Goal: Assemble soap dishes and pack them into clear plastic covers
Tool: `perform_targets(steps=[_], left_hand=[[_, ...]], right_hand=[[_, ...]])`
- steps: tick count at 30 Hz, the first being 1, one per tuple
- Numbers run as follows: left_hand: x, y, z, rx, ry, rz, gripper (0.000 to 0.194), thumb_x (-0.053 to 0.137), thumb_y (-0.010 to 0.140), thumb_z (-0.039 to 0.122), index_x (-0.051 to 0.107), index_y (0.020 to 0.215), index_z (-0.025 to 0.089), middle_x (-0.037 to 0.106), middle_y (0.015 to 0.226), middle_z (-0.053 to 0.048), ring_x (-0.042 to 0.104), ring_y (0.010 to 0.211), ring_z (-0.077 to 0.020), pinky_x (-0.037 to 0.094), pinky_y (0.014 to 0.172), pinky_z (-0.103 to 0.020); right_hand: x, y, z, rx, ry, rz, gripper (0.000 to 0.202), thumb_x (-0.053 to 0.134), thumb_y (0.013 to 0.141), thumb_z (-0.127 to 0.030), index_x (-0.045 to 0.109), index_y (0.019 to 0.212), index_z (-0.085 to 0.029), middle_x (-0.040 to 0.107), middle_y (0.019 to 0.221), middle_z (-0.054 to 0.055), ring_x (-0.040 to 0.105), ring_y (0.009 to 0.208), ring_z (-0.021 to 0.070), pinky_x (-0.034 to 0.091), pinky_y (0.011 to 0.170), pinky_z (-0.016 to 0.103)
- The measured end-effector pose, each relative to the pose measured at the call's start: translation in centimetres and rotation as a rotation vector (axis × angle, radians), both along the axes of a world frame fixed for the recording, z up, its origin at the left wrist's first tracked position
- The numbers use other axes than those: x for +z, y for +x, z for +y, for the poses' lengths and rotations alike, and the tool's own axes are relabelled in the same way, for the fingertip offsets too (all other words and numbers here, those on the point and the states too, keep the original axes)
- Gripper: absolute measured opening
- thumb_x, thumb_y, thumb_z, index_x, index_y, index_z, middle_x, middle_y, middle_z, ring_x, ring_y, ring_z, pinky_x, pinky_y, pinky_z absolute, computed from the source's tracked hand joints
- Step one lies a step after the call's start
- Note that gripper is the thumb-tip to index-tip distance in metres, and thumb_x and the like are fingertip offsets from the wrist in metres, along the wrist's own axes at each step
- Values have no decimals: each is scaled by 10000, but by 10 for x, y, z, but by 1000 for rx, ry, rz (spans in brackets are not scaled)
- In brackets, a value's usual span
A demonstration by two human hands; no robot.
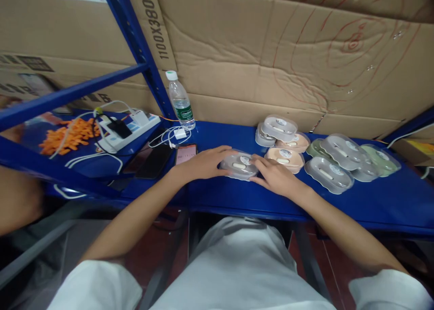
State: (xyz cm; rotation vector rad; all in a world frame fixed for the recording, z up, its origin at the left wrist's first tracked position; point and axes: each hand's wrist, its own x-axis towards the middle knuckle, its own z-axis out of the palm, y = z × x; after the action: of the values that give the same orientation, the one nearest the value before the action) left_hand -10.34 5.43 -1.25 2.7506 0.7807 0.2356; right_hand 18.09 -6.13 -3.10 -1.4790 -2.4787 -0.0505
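A grey oval case with a clear cover and a round white label point(239, 166) lies on the blue table near its front edge. My left hand point(212, 162) grips its left end, thumb and fingers on either side. On its right end, my right hand point(271, 174) has its fingers around the corner. Just right of it sits a peach case point(285, 159), with another peach case point(294, 142) and grey cases point(279, 127) stacked behind. Farther right are a grey case point(328, 174), a stacked grey case point(344, 150) and a green case point(381, 159).
A water bottle point(182, 102) stands at the back by the blue shelf post. Left of my hands are a lit phone point(186, 153), a dark phone point(154, 160), a white cable, a power strip point(130, 131) and orange pieces point(69, 136). Another person's blurred arm point(18, 201) is at far left.
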Motion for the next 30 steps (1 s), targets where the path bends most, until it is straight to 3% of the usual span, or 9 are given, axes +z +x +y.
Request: perform_targets(steps=[4,10,14,19,30], left_hand=[[3,-3,9,24,54,33,687,682,989,562,491,1593,296,513,1665,-91,532,1511,-299,430,1238,-424],[-5,-21,3,144,152,101,757,568,1050,578,341,1691,246,298,1776,-125,485,1548,-323,434,1246,-439],[-9,-24,-2,190,160,140,715,541,1065,563,332,1695,293,310,1772,-100,556,1491,-334,488,1202,-460],[-20,-23,-9,178,214,81,692,487,1096,519,336,1692,202,294,1767,-171,489,1540,-344,465,1226,-475],[-37,-12,-30,269,399,113,645,484,1111,422,325,1701,213,309,1751,-208,583,1452,-381,614,1065,-457]], right_hand=[[-1,-4,14,96,11,30,578,533,1085,-299,420,1650,-254,511,1641,179,587,1446,352,532,1152,561],[-14,-19,31,85,59,43,700,656,1039,-398,397,1675,-262,426,1697,199,481,1533,393,469,1218,599],[-31,-26,32,66,123,56,654,585,1074,-349,371,1687,-273,364,1737,176,381,1595,394,419,1257,622],[-44,-23,34,156,117,171,765,587,1073,-331,206,1736,-305,303,1766,161,230,1655,378,387,1274,640],[-48,-22,34,146,177,145,670,554,1087,-339,313,1706,-248,349,1738,190,242,1652,375,394,1275,625]])
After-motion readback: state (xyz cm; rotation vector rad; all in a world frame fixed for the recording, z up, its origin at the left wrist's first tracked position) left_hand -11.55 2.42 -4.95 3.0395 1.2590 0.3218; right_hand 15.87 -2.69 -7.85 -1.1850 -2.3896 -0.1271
